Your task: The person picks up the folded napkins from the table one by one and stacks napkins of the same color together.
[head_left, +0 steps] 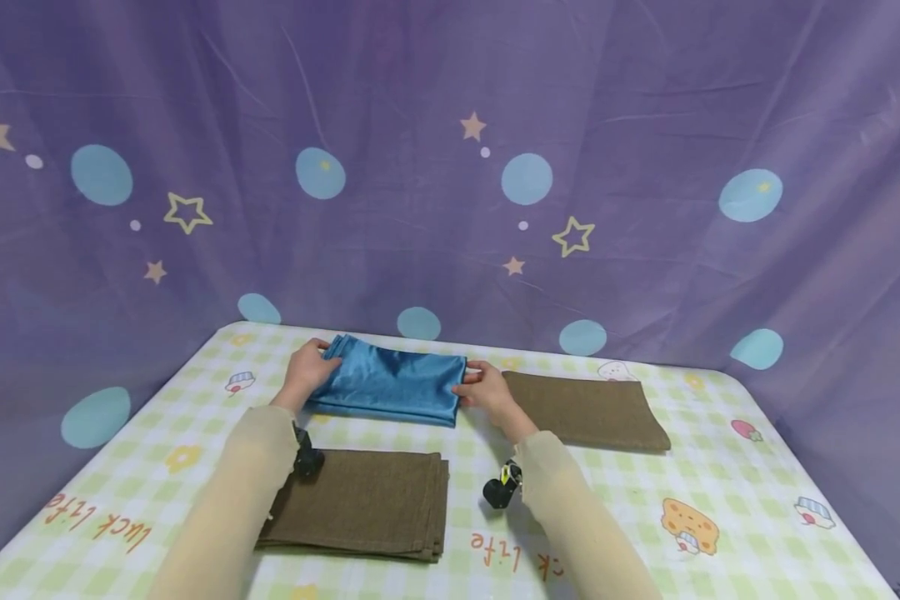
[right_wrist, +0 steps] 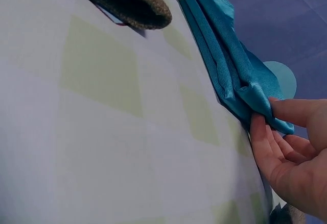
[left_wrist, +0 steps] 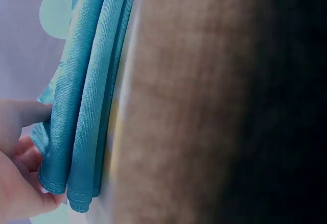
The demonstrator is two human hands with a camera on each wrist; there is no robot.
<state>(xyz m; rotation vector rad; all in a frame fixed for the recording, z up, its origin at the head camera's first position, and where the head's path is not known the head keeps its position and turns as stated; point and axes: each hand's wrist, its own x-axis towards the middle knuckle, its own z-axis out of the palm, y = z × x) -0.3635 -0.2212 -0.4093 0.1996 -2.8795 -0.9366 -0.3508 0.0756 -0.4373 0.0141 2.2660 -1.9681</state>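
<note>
A shiny blue cloth (head_left: 393, 379), folded into a long rectangle, lies toward the back of the table in the head view. At its left end my left hand (head_left: 307, 367) pinches the layers, thumb on top. My right hand (head_left: 489, 390) grips the right end between thumb and fingers. Seen from the left wrist, the blue folds (left_wrist: 76, 106) stack in thick rolled layers. In the right wrist view, the right thumb (right_wrist: 294, 110) presses on a corner of the blue cloth (right_wrist: 235, 71), with fingers beneath it.
A folded brown cloth (head_left: 367, 500) lies nearer me, partly behind my left sleeve. Another brown cloth (head_left: 581, 408) lies to the right of my right hand. Beneath them is a green-checked tablecloth (head_left: 600, 517). A purple curtain (head_left: 420, 250) hangs behind the table.
</note>
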